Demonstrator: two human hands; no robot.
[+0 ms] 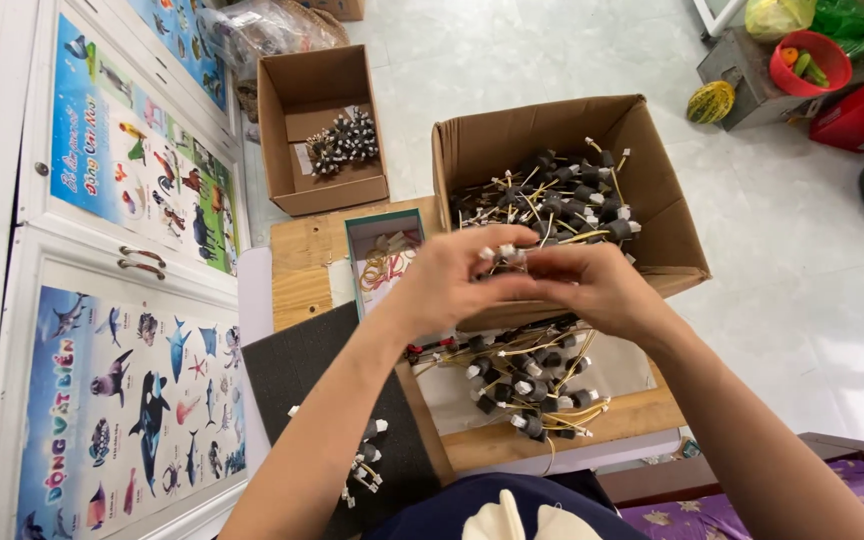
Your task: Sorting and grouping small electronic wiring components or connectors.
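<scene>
Left hand (pixel 452 275) and right hand (pixel 592 285) up close together, fingers (pixel 512 238) pinching a small bundle of black-and-white plug parts with yellow wires (pixel 505 256), held over the low wooden surface (pixel 302 270). More of them piled below (pixel 532 385) and in the big brown cardboard box (pixel 672 215). Could slip, drop into the pile and tangle; thin wires could snag.

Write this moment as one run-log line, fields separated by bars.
left hand and right hand: together pinching small wired part | below: pile of parts | behind: open carton
</scene>
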